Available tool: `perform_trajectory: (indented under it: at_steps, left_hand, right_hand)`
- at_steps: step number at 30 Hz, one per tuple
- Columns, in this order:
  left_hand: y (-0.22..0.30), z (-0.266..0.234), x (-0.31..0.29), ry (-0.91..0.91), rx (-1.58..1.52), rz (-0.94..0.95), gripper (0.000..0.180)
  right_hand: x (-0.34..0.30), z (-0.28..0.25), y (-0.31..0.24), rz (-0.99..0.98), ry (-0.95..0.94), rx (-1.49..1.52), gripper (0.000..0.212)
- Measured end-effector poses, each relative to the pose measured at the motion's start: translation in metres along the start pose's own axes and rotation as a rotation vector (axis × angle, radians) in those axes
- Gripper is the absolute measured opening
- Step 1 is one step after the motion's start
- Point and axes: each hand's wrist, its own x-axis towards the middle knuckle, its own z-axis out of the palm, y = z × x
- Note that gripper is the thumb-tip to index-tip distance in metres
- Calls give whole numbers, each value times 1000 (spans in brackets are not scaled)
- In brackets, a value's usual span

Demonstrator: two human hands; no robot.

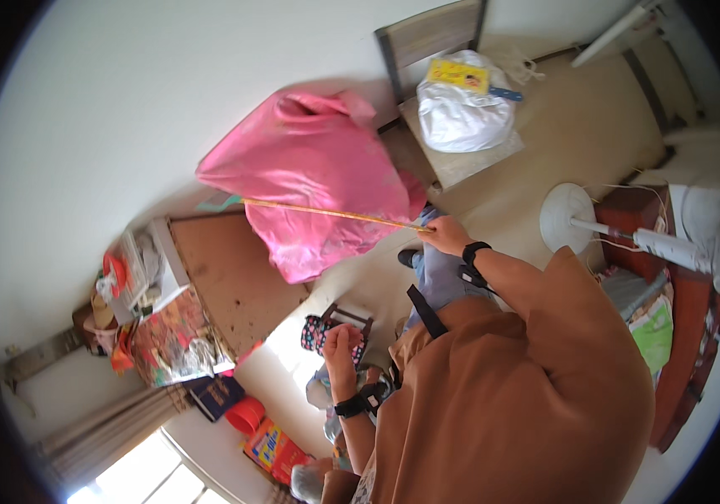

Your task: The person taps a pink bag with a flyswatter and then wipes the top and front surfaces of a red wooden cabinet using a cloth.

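My right hand (448, 235) is closed around the near end of a long thin yellow-brown stick (335, 213). The stick reaches left across a pink shiny cloth (318, 151), and a teal-green piece (219, 204) shows at its far end. Whether the stick touches the cloth, I cannot tell. The cloth drapes in folds over something hidden, beside the wall. Lower down, my left hand (343, 340) is raised with its fingers curled together, apart from the stick and cloth. Anything inside those fingers is too small to make out. A black flowered item (316, 334) lies behind that hand.
A chair (457, 172) holding a white bag (465, 118) and a yellow packet (459, 76) stands beyond the cloth. At left is a brown-topped table (221, 273) with piled goods. A white fan (568, 218) stands right, and a red bucket (245, 415) lower left.
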Motion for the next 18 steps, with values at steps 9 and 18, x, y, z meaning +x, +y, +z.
perform_trajectory:
  at_steps: [9, 18]
  left_hand:
    - [37, 28, 36, -179, 172, 175, 22]
    - [43, 22, 31, -172, 59, 193, 28]
  right_hand:
    - [-97, -87, 37, -149, 219, -351, 30]
    - [-93, -104, -44, -376, 191, -54, 27]
